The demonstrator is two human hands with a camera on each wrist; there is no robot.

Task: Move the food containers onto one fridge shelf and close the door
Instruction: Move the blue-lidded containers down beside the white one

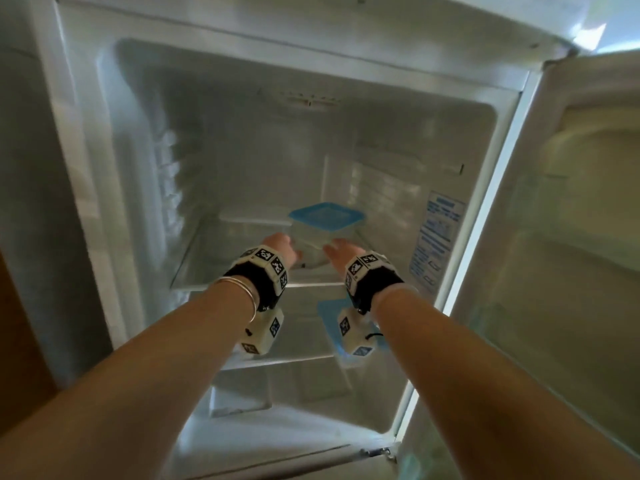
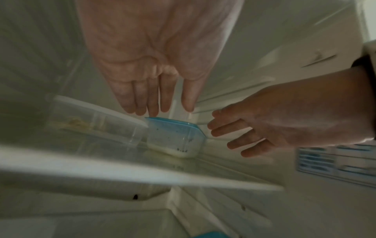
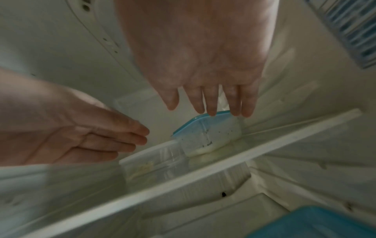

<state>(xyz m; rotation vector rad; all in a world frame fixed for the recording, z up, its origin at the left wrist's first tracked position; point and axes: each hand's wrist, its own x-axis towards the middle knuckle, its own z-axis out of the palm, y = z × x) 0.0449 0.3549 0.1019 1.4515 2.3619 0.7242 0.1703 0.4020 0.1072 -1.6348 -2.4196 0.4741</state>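
Observation:
A clear container with a blue lid [image 1: 325, 220] [image 2: 175, 138] [image 3: 205, 133], holding a little pale food, stands on the top glass shelf [image 1: 207, 271]. Left of it and touching it is a clear-lidded container [image 1: 252, 227] [image 2: 91, 122] [image 3: 150, 162]. My left hand [image 1: 280, 247] [image 2: 158, 99] and right hand [image 1: 341, 249] [image 3: 211, 103] reach in on either side of the blue-lidded one. Their fingers are straight and a small gap off its walls. Neither holds anything. Another blue-lidded container [image 1: 329, 313] [image 3: 317, 223] lies on the shelf below, partly hidden by my right wrist.
The fridge door [image 1: 571, 202] stands wide open on the right, with pale door racks. A label sticker [image 1: 436, 237] is on the right inner wall. Below the shelves sits a white drawer [image 1: 277, 386]. A wooden surface borders the fridge at the lower left.

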